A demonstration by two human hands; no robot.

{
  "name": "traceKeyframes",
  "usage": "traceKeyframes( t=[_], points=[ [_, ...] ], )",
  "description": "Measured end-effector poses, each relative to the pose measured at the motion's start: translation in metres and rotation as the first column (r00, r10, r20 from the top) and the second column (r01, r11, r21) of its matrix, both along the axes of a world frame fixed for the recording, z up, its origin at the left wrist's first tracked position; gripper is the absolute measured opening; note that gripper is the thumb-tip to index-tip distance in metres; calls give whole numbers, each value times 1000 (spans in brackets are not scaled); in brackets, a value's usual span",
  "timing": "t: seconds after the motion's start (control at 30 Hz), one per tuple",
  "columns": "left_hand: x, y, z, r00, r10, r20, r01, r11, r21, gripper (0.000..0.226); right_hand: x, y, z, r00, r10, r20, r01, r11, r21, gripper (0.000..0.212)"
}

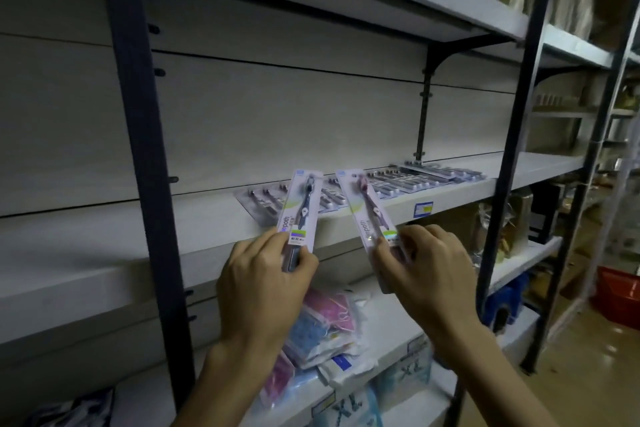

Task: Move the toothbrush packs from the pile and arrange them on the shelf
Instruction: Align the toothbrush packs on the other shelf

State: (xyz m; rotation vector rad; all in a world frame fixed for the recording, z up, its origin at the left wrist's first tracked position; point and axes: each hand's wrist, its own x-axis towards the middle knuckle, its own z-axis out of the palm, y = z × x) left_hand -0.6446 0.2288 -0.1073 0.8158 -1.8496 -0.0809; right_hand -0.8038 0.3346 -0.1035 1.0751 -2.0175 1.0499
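Just past both hands, the shelf (450,192) already carries a row of flat-lying packs (381,184), running from right behind the fingertips off to the far right. Left hand (263,288) is pinched shut on the bottom end of a grey pack (300,210), thumb on the front and fingers wrapped behind, and the pack stands nearly upright with the brush head up top. Right hand (426,274) is clamped the same way on a pink pack (369,211), which leans with its top toward the left hand, so the two packs sit close at the top but don't touch. Both packs are up in the air in front of the shelf edge, not resting on it. A blue label (423,209) is stuck on the shelf lip just above the right hand. Below the hands, one shelf down, there's a messy heap of pink and blue bags (322,326), contents kinda blurry so I can't tell what's in them, and under those some boxes (403,373) marked XL. A dark post (145,149) runs up to the left of the left hand. Way off to the right of the right hand a red bin (618,298) sits on the floor.
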Motion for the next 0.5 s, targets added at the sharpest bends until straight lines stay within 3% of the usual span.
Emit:
traceKeyframes(
  t=[0.2, 0.5],
  points=[
    [-38, -22, 7, 994, 104, 26, -104, 995, 1, 10, -45, -33, 1, 997, 60, 41, -60, 998, 5, 28],
    [-107, -41, 16, 954, 299, -37, -297, 954, 35, 15, -128, -77, 8, 981, 182, 73, -183, 983, 15, 30]
  ],
)
